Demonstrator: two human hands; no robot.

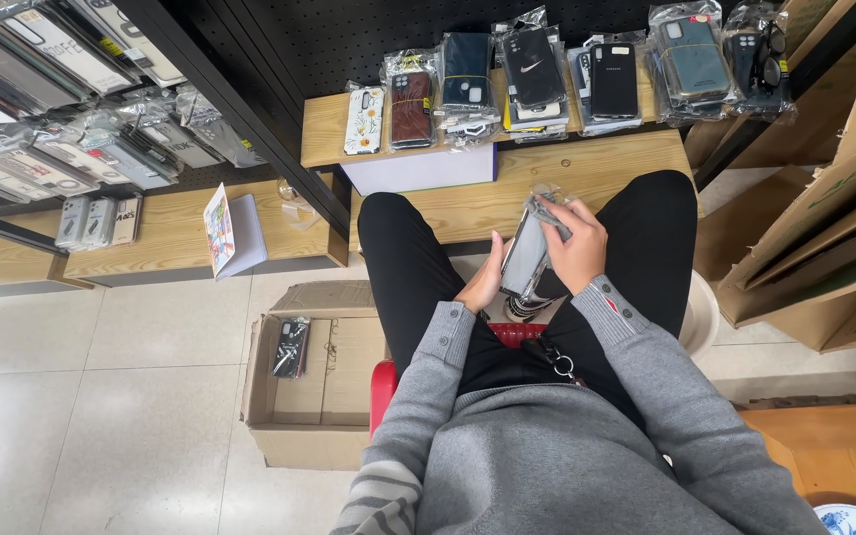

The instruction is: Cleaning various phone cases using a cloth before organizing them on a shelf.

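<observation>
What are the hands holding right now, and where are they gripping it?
A phone case in a clear plastic sleeve. The left hand supports its lower left edge; the right hand grips the top right, pinching the sleeve.

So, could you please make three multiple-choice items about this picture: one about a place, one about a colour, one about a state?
1. Where does the cardboard box stand?
A. on the floor tiles
B. on the wooden shelf
C. on the person's lap

2. What colour are the person's trousers?
A. white
B. black
C. red

3. How is the bagged phone case being handled?
A. it lies alone in the box
B. it hangs on the pegboard
C. both hands hold it

Answers:
1 A, tiles surround the box.
2 B, both legs look black.
3 C, the left hand supports it and the right hand grips its top.
</observation>
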